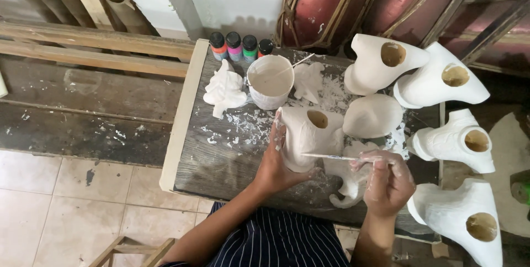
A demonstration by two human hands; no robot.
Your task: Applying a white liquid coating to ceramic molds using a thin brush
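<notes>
Plaster everywhere on this dark, scuffed wooden worktable [221,156]. The left hand [276,162] is wrapped around a hollow white plaster figure with a round hole on top [309,134], standing near the table's front edge, fingers pressed to its left flank. The right hand [388,181] is pinched shut on a thin white-coated brush [337,157], whose tip lies against the figure's side. Behind it sits a white paint-smeared tub of white liquid [270,82] with a stick leaning in it, and four small black-capped bottles of coloured paint [240,46] line the back edge. More white casts [447,82] crowd the right side, one just beside the brush hand. Risks, as I judge it: coated fingers could let the figure slip or tip, and the right elbow looks close enough to knock a neighbouring cast off the table's edge.
</notes>
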